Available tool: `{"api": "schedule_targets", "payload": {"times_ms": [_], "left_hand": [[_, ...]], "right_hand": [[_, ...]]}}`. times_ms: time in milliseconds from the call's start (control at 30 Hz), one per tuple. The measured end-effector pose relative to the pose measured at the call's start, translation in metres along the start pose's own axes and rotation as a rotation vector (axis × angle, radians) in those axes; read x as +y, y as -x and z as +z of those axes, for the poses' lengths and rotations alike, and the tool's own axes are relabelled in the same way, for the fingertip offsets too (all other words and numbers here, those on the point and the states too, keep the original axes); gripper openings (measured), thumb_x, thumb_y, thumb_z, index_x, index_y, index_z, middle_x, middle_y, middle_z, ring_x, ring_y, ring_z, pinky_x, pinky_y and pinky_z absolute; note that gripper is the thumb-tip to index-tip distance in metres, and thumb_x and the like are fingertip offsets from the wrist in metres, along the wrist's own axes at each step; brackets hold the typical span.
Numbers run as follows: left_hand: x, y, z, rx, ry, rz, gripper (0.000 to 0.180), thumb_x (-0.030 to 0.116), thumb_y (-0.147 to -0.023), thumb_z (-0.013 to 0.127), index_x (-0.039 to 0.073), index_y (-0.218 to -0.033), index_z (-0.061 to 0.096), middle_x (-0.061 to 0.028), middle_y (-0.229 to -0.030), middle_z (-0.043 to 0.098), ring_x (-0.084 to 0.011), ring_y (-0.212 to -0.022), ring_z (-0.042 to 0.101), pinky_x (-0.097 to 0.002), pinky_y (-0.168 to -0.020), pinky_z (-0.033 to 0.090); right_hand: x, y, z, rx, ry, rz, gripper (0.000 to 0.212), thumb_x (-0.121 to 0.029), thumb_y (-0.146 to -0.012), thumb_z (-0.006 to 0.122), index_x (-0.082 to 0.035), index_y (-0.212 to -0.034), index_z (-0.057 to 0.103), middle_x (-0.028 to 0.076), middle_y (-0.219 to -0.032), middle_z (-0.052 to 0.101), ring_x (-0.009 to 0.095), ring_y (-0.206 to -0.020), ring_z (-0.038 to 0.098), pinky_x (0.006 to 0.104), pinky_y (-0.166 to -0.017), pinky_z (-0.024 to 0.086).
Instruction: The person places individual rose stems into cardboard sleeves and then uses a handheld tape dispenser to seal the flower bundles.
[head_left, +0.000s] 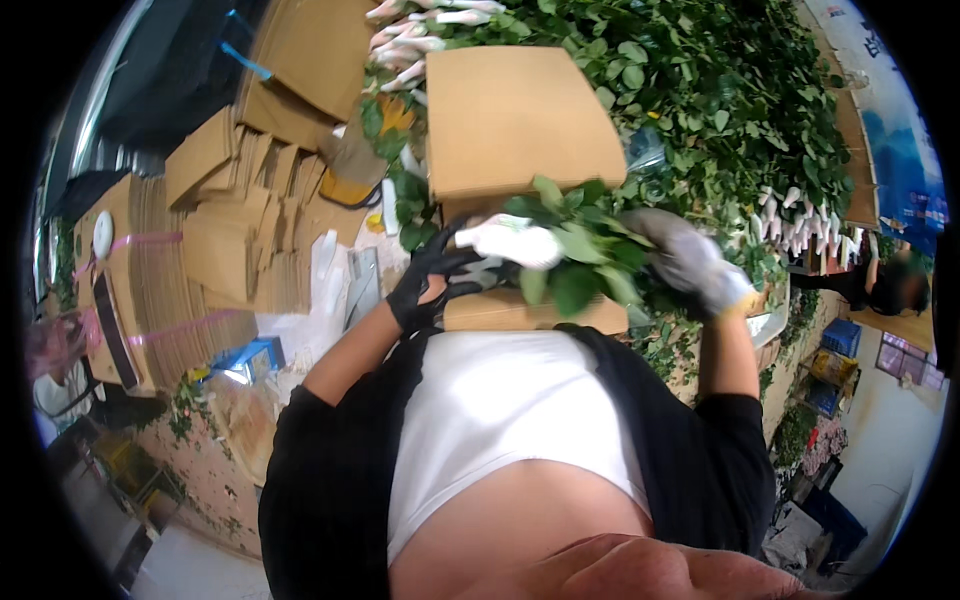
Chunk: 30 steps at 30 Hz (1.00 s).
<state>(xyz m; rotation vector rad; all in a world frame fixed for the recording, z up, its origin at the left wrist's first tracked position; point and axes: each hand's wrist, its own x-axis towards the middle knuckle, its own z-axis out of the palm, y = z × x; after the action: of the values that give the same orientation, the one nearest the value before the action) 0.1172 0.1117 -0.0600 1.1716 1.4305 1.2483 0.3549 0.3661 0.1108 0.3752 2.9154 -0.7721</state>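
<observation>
A pale flower head in a white sleeve (515, 244) lies in front of me, its leafy green stems (580, 250) pointing right over a cardboard board. At its left end is my left hand (432, 275) in a black glove with a bare patch showing. The fingers are stretched apart beside the sleeve and seem to touch it. My right hand (690, 262), in a grey glove, is over the right edge of the leaves. It is smeared by motion, and its fingertips are partly lost against the foliage, so its grip is unclear.
A cardboard panel (520, 120) stands just beyond the flowers. Heaped leafy stems (700, 90) cover the far right, with more white-sleeved heads (800, 225) at their edge. Stacked flat cardboard (150, 280) and a brown-and-yellow cap-like item (350, 170) are on the left.
</observation>
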Motion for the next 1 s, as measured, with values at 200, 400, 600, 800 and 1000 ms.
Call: {"api": "schedule_targets", "payload": {"times_ms": [200,400,600,800,1000], "left_hand": [[-0.010,-0.013,-0.013,-0.015,-0.471,0.380,0.050,0.015,-0.062,0.083,0.014,-0.110,0.069,-0.0145,-0.133,0.049,-0.0339,-0.127,0.040,-0.0406,-0.105,0.033],[-0.014,-0.011,-0.011,0.026,-0.416,0.376,0.043,0.009,-0.069,0.081,0.010,-0.109,0.068,-0.0110,-0.119,0.055,-0.0284,-0.116,0.048,-0.0373,-0.098,0.041],[-0.008,-0.026,-0.010,-0.082,-0.124,0.164,0.042,0.006,-0.075,0.075,0.006,-0.115,0.062,-0.0114,-0.117,0.057,-0.0260,-0.109,0.057,-0.0344,-0.094,0.048],[0.000,-0.031,-0.013,-0.101,-0.069,0.131,0.048,0.008,-0.074,0.077,0.003,-0.118,0.060,-0.0115,-0.119,0.061,-0.0245,-0.101,0.062,-0.0327,-0.090,0.049],[0.000,-0.028,-0.016,-0.035,-0.398,0.319,0.050,0.020,-0.069,0.079,0.005,-0.114,0.063,-0.0147,-0.113,0.063,-0.0310,-0.104,0.060,-0.0386,-0.090,0.046]], "right_hand": [[0.009,-0.026,0.076,-0.175,0.193,0.137,0.039,-0.008,-0.078,0.057,-0.013,-0.117,0.059,0.015,-0.098,0.062,0.035,-0.086,0.061,0.0422,-0.073,0.050],[-0.043,-0.041,0.012,-0.208,0.211,0.280,0.039,-0.012,-0.084,0.057,-0.016,-0.123,0.056,0.016,-0.102,0.063,0.034,-0.093,0.060,0.0433,-0.080,0.048],[-0.020,-0.043,0.030,0.042,0.213,0.058,0.028,-0.012,-0.083,0.056,-0.009,-0.110,0.062,0.017,-0.093,0.064,0.037,-0.086,0.060,0.0452,-0.076,0.048],[-0.097,-0.073,-0.009,-0.135,-0.269,0.071,0.033,-0.022,-0.086,0.057,-0.006,-0.115,0.060,0.015,-0.088,0.066,0.033,-0.077,0.064,0.0416,-0.066,0.051],[-0.070,-0.107,0.028,-0.143,0.045,-0.094,0.029,-0.017,-0.084,0.056,-0.008,-0.111,0.057,0.015,-0.083,0.065,0.034,-0.074,0.064,0.0412,-0.063,0.051]]}}
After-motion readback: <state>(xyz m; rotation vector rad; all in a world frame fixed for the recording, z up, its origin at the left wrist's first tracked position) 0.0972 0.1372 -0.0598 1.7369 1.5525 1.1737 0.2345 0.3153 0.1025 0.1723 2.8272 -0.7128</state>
